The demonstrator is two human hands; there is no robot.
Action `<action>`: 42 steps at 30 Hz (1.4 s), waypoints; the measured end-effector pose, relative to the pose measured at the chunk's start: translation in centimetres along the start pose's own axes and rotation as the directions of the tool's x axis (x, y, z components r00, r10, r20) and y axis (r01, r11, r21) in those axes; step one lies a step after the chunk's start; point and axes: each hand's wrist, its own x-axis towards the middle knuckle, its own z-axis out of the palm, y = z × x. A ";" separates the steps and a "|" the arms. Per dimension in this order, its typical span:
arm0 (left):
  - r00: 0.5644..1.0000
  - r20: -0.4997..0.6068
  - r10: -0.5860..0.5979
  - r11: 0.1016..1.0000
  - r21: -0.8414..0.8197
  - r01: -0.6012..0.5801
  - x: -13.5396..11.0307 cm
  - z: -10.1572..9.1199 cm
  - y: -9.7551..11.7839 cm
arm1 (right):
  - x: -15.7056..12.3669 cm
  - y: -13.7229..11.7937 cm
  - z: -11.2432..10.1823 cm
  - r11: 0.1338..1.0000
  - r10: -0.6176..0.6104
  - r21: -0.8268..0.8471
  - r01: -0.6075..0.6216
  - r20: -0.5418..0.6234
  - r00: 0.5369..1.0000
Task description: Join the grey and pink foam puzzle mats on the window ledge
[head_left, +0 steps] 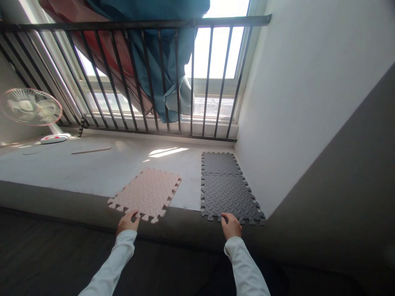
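Left hand [127, 222] pinches the pink foam square [148, 191], left of the dark-grey foam rectangle [226, 193]. Right hand [231, 226] curls at that one's near edge, can't tell if gripping.

head-worn | looking forward and down | facing across white ledge [92, 172] toward window [224, 53] | near left hand [126, 222] and right hand [231, 226], low in frame

Loose tile [146, 191]: at left hand [128, 223], extending forward. Joined tile pair [225, 193]: on ledge [61, 172], before right hand [231, 227], against wall [308, 82]. Stick [91, 151], fan [32, 107]: on ledge, forward-left of left hand, fan farther left. Railing [135, 25]: beyond both hands; curtain [136, 53], window [218, 53] behind.
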 end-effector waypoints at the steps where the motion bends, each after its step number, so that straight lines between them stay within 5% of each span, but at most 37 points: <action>1: 1.000 0.002 -0.004 1.000 -0.001 0.004 0.0 0.0 0.0 | -0.1 -0.1 0.0 1.000 0.001 -0.001 -0.001 -0.014 1.000; 28: 1.000 0.004 -0.015 0.997 -0.075 0.015 0.3 -0.1 0.3 | -0.9 -0.2 -0.5 1.000 0.007 0.009 -0.007 -0.048 0.999; 42: 0.982 0.110 -0.151 0.987 -0.032 0.156 0.7 0.1 0.4 | -1.2 -0.4 -0.9 1.000 0.022 0.007 -0.022 -0.026 0.999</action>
